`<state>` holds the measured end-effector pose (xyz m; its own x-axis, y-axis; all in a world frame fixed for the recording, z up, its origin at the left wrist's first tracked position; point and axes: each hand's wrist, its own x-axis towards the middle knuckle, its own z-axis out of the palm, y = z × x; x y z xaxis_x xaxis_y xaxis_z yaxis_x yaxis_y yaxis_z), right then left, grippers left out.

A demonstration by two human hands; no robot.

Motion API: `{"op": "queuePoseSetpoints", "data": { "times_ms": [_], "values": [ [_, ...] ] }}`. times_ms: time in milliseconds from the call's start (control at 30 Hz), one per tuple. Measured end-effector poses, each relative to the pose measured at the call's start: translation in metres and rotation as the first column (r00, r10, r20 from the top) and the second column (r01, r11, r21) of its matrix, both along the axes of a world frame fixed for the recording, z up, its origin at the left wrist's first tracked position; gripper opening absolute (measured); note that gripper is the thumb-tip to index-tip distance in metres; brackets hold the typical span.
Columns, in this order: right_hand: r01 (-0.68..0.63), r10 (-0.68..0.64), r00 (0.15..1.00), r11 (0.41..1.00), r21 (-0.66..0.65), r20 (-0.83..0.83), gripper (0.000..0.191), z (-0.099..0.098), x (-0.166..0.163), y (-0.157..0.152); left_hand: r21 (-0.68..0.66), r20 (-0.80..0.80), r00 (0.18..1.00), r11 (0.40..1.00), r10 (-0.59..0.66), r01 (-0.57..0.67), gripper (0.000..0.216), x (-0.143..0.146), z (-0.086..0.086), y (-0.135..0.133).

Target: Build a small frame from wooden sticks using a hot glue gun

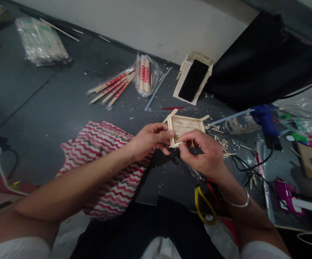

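Observation:
A small square frame of pale wooden sticks [186,126] is held up in front of me, above the dark floor. My left hand [151,138] grips its left side, thumb pressed on the near left corner. My right hand [203,149] pinches the near edge of the frame between thumb and fingers. A silver bangle [240,203] sits on my right wrist. Short stick offcuts [224,146] lie scattered on the floor just right of the frame.
Packs of chopsticks [123,82] lie beyond the frame, a phone [193,80] rests on another stick frame, a blue glue gun [266,120] and cables lie at right, a striped cloth [110,165] at left, yellow-handled cutters [205,207] near my lap.

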<state>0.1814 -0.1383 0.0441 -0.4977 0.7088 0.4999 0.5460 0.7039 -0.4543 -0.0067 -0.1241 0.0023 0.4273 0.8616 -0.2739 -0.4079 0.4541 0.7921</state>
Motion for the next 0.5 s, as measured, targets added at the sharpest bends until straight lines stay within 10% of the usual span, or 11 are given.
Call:
{"op": "queuePoseSetpoints", "data": {
  "times_ms": [500],
  "values": [
    [0.004,-0.004,1.0,1.0,-0.024,0.002,0.011,0.0007,0.0001,-0.0006,-0.003,-0.011,1.0,1.0,-0.008,0.008,0.036,-0.0001,0.0006,0.0001]
  ]
}}
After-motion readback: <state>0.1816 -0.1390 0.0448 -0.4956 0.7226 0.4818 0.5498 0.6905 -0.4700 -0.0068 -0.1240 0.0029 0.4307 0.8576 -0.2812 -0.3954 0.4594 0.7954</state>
